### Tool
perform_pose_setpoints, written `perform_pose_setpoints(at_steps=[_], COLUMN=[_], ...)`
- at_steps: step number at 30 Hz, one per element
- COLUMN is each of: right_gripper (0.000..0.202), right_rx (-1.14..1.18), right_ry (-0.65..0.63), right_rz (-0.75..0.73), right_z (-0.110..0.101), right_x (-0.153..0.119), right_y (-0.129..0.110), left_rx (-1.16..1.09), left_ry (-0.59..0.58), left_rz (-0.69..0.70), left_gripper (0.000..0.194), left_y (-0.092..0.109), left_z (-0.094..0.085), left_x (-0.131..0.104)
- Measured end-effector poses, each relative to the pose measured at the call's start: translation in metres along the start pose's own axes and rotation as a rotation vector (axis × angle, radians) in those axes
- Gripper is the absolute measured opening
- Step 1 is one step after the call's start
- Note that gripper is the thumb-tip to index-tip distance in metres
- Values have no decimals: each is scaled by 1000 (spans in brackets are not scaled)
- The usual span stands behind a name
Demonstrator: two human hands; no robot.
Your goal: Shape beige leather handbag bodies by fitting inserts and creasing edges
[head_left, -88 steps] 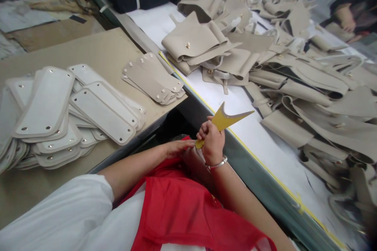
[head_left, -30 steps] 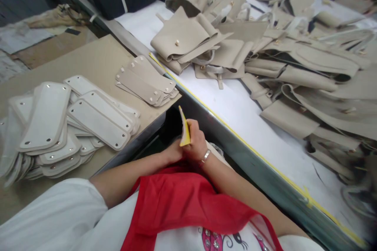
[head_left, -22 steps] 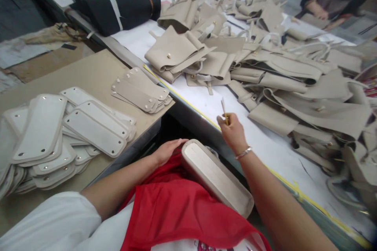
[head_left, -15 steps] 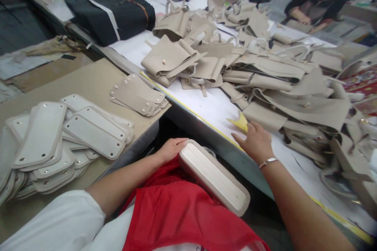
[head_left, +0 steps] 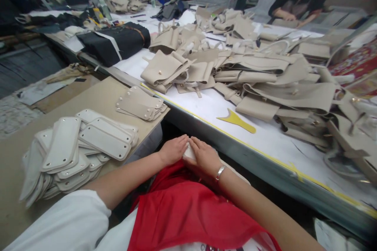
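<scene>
Both hands rest on a beige panel (head_left: 188, 150) in the lap: left hand (head_left: 173, 150) and right hand (head_left: 204, 156) lie flat, fingers relaxed, clasping nothing. Looks like pressing/smoothing; next move needs firm pressure w/ both palms. Yellow tool (head_left: 235, 120) lies free at 1 o'clock on the surface (head_left: 273, 141); panel stacks (head_left: 79, 145) at 10; bag pieces (head_left: 265, 74) piled beyond, co-workers far back.

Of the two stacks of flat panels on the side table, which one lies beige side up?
The smaller stack, at the side table's far corner beside the white bench. Its panels show tan faces with small studs, while the larger pile nearer the left arm shows white faces with beige rims.
</scene>
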State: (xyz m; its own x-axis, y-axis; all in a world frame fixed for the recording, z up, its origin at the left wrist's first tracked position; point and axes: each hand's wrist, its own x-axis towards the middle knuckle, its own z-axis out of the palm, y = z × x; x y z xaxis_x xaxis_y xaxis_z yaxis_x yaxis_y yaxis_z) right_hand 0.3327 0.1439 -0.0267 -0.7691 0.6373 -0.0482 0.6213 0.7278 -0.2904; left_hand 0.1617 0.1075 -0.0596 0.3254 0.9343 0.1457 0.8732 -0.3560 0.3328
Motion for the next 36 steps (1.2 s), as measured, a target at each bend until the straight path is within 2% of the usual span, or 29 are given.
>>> perform_pose_setpoints(at_steps=[2, 4, 7, 10, 13, 16, 18, 21, 24, 26, 29, 31, 36], right_gripper=[66, 66, 64, 64, 71, 90, 102, 101, 92, 87, 85, 86, 85], right_rx=[-19, -35, -48, -23, 98, 206, 171, 69, 35, 51, 61, 64, 131], right_ry=[42, 68, 80, 100, 20, -76, -67, -26, 4, 1, -9, -11, -39], right_rz=[26, 36, 35, 52, 63, 161, 268, 377, 425, 418, 397, 397, 403], right_z=[4, 8, 12, 9, -2, -17, -22, -18, -10, -8, -8, -10, -14], right_x=[-4, -7, -5, 0, -4, -40, -79, -134, -158, -160, -156, -155, -155], right_y=[-3, -6, -10, -11, 1, 21, 32, 37, 40, 42, 48, 51, 55], left_rx=[110, 179, 248, 287, 255, 192, 167, 156, 171, 163, 127, 103, 26], left_ry=[-39, -65, -81, -122, -170, -239, -300, -393, -504, -524, -471, -437, -475], left_rz=[76, 96, 126, 215, 215, 179, 265, 437, 476, 464, 458, 448, 460], left_gripper=[39, 38, 38, 38, 40, 52, 72, 97, 100, 97, 89, 86, 88], left_y=[0, 0, -2, -4, -9, -19, -24, -22, -11, -6, -4, -6, -15], left_z=[0, 1, 2, -1, -11, -24, -30, -33, -29, -26, -23, -22, -24], left_x=[0, 1, 3, 5, 6, 7, 12, 28, 45, 52, 51, 48, 51])
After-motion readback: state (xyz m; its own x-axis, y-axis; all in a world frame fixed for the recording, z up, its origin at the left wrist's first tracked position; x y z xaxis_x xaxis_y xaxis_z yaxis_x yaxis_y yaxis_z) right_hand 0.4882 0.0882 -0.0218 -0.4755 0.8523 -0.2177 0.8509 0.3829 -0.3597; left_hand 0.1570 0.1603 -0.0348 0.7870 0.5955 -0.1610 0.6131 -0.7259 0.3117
